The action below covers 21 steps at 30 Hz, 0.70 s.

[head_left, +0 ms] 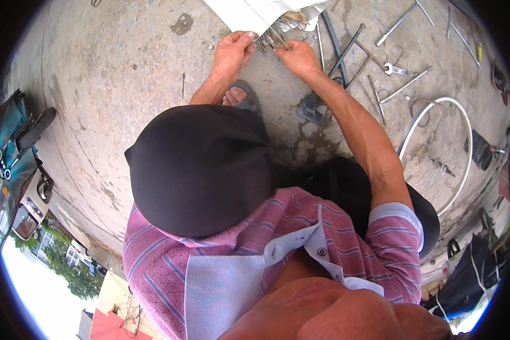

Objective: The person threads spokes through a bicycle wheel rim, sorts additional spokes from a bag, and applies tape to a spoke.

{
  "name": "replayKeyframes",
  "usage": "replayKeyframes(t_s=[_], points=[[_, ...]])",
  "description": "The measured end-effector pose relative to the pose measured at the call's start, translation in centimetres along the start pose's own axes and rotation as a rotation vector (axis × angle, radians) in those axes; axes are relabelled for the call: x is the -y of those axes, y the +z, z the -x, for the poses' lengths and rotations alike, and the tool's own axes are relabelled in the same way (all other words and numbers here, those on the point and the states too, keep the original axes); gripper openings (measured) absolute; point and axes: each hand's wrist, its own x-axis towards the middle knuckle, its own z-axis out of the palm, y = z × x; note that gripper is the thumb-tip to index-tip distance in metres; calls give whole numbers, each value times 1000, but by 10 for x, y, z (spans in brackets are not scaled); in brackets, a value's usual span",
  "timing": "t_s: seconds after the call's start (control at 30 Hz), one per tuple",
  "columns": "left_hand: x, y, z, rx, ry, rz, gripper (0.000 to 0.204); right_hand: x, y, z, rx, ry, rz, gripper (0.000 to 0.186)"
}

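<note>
A white sheet or wrapper (pixel 246 14) lies on the ground at the top, folded around a bundle of thin metal spokes (pixel 271 37). Thumb and fingers of my left hand (pixel 232 55) are closed in a pinch at the wrapper's near edge, beside the spoke ends. Across the bundle, my right hand (pixel 299 58) is closed on the end of a thin spoke at the bundle's right side. Its fingertips partly hide what they grip. Both forearms reach forward over my knees.
Right of the bundle lie metal bars (pixel 348 50), an open-end wrench (pixel 398 69) and several rods. A bare white wheel rim (pixel 469 136) stands nearer on the right. My sandalled foot (pixel 241 96) is just below my left hand. Parked vehicles (pixel 34 198) are at far left.
</note>
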Motion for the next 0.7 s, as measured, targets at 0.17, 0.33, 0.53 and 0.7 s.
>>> replayKeyframes(t_s=[0.17,0.33,0.53,0.7], points=[[-1,1,1,16,-1,0,18,-14,11,-5,9,17,-393,32],[2,0,3,4,-5,-15,19,-7,11,-1,-19,68,-387,32],[2,1,3,-4,13,-46,17,-16,-25,13,19,-147,192,31],[3,8,13,-10,12,-161,16,-36,-57,36,291,-271,326,28]])
